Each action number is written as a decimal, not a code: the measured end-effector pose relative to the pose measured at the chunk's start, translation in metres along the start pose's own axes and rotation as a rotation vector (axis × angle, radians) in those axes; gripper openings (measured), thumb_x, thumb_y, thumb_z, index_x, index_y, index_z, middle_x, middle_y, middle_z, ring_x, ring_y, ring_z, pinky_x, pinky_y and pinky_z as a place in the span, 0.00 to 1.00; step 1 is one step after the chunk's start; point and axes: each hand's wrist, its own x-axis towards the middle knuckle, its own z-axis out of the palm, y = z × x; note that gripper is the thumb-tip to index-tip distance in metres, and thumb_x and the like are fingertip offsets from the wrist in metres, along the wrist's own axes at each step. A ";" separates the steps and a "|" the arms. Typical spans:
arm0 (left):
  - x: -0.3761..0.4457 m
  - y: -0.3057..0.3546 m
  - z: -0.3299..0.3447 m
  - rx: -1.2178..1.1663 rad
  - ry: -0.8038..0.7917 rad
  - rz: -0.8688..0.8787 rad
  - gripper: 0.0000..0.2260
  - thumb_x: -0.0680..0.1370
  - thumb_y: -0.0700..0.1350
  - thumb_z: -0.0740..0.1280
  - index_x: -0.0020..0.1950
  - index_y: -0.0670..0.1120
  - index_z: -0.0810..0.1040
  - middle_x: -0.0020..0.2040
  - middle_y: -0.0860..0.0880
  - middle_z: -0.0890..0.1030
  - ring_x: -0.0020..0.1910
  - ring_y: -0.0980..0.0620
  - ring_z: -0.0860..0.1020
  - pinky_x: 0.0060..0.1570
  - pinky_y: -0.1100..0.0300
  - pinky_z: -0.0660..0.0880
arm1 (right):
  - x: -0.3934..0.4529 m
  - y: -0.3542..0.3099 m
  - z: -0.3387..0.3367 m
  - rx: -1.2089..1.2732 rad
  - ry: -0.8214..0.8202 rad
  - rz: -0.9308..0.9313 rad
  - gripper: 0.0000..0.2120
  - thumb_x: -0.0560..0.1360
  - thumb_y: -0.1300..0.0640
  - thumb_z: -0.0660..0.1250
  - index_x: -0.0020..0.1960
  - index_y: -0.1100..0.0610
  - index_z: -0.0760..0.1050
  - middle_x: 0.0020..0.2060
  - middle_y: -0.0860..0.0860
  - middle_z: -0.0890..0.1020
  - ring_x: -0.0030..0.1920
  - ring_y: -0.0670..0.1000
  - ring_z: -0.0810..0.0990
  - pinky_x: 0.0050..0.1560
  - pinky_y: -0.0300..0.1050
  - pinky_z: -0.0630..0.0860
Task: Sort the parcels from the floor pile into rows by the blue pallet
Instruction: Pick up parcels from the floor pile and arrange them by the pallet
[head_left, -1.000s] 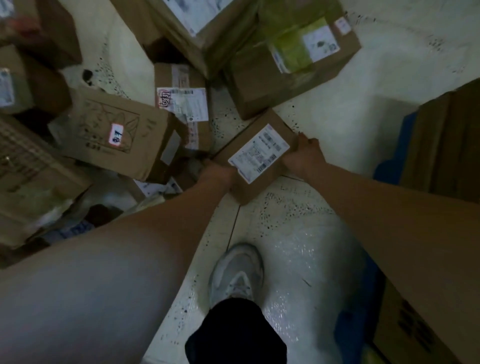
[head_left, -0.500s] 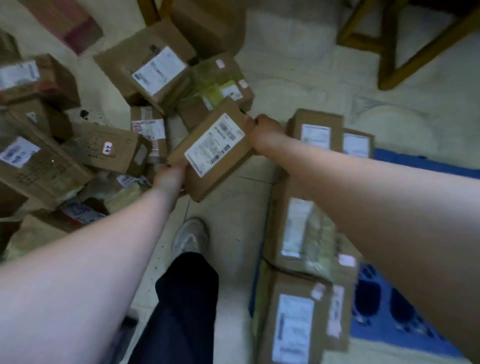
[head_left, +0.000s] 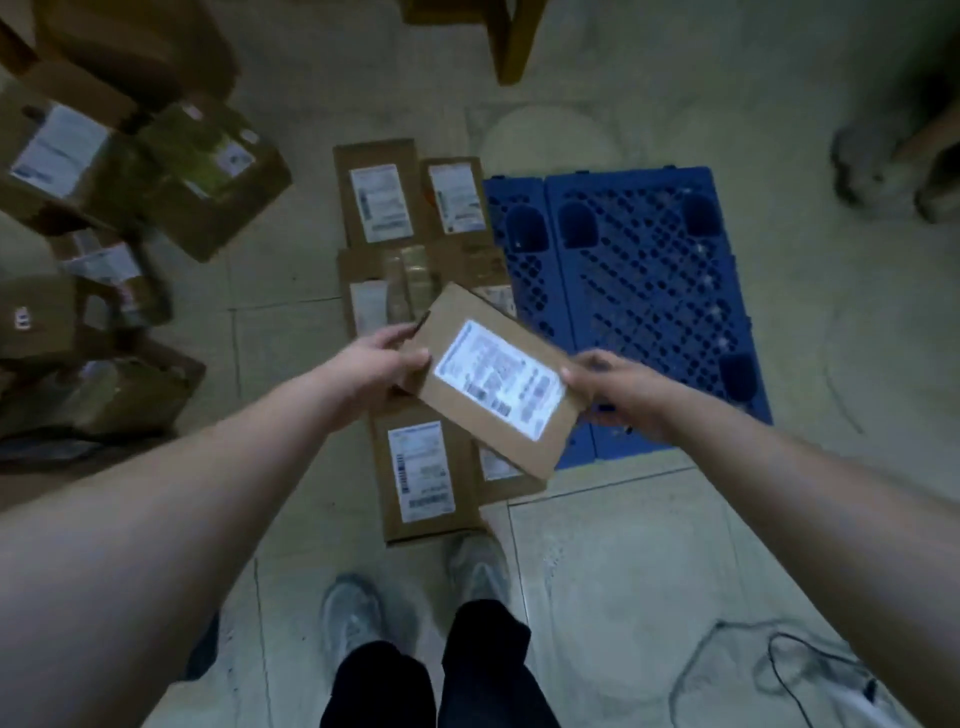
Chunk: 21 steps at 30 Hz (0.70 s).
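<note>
I hold a brown cardboard parcel (head_left: 493, 376) with a white label in the air at the middle of the view. My left hand (head_left: 382, 364) grips its left end and my right hand (head_left: 610, 387) grips its right end. Beneath it lies a row of labelled parcels (head_left: 421, 473) on the floor, along the left side of the blue pallet (head_left: 639, 291). Two more labelled parcels (head_left: 382, 200) lie at the far end of that row. The floor pile (head_left: 119, 218) of mixed boxes is at the left.
A wooden leg (head_left: 511, 41) stands at the top centre. A dark cable (head_left: 779, 670) lies on the tiled floor at the lower right. My feet in grey shoes (head_left: 353, 618) stand just before the nearest parcel of the row.
The parcel has been lifted from the pile and carried right, over the row beside the pallet. The view has swung from the pile to the pallet.
</note>
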 end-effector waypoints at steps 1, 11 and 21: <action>0.008 -0.015 0.011 0.021 0.006 0.013 0.21 0.79 0.37 0.67 0.72 0.48 0.70 0.51 0.46 0.80 0.45 0.48 0.80 0.38 0.62 0.80 | 0.002 0.032 -0.011 0.016 -0.008 0.036 0.15 0.77 0.52 0.70 0.62 0.55 0.74 0.56 0.53 0.80 0.52 0.51 0.82 0.44 0.44 0.79; 0.031 -0.146 0.030 0.904 0.383 0.054 0.23 0.78 0.46 0.61 0.74 0.49 0.66 0.71 0.40 0.65 0.69 0.38 0.62 0.65 0.46 0.67 | 0.047 0.203 0.029 0.190 0.399 0.188 0.11 0.79 0.62 0.67 0.57 0.61 0.68 0.58 0.62 0.74 0.53 0.60 0.79 0.48 0.54 0.82; 0.053 -0.181 0.036 1.067 0.347 0.134 0.25 0.77 0.48 0.61 0.74 0.50 0.63 0.71 0.41 0.59 0.65 0.39 0.61 0.61 0.46 0.70 | 0.132 0.188 0.090 -0.506 0.312 0.166 0.19 0.83 0.52 0.56 0.69 0.61 0.69 0.65 0.61 0.75 0.63 0.61 0.74 0.53 0.47 0.71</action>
